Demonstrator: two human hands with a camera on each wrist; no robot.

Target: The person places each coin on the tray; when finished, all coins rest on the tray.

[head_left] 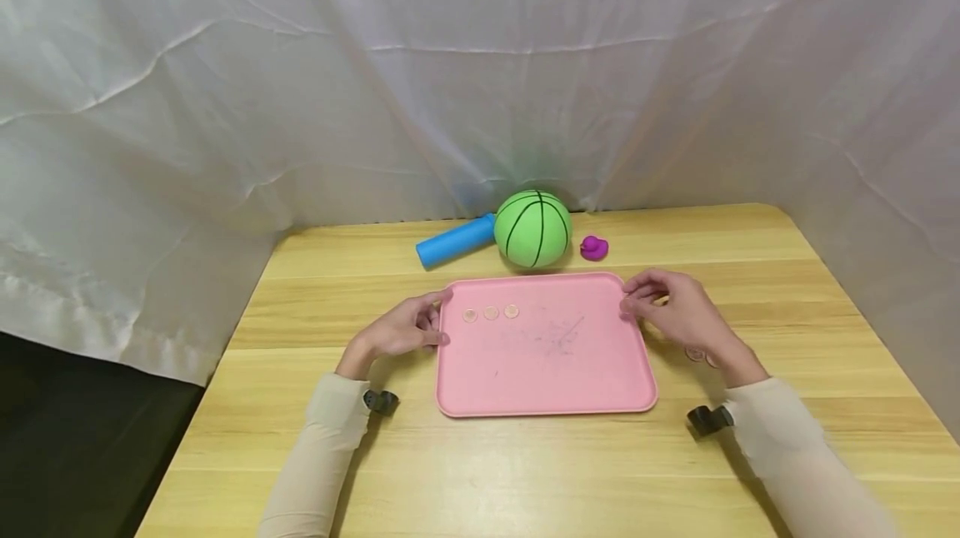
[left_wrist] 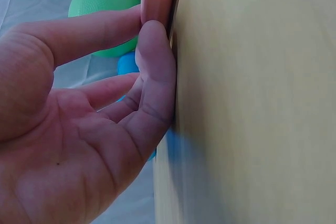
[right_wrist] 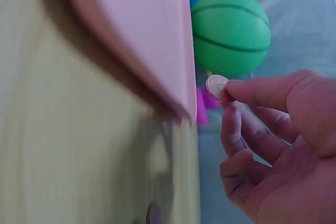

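Pale sleeves [head_left: 318, 438] are seen nearest, on the near side of the fingers, and between the two hands a pink tray [head_left: 525, 388] is set on the bench [head_left: 465, 480], its long axis stretched from one hand towards the other. The tray's left rim is held by the thumb and fingers of the left hand [head_left: 401, 328]; how firmly cannot be told. Between the thumb and fingers of the right hand [head_left: 678, 309], narrowed to a pinch, a single coin [right_wrist: 216, 86] is held near the tray's far right corner, apart from the tray in the right wrist view. Leftward from those fingers, along the tray's long axis, three coins [head_left: 491, 313] are laid in a row near the far left corner, so the left hand is the nearer to them. Below the right wrist, two loose coins [head_left: 695, 353] are partly covered on the bench. Beyond the fingers of both hands, a blue cylinder [head_left: 456, 241], a green ball [head_left: 533, 226] and a purple duck [head_left: 594, 248] are lined up past the tray's far rim.
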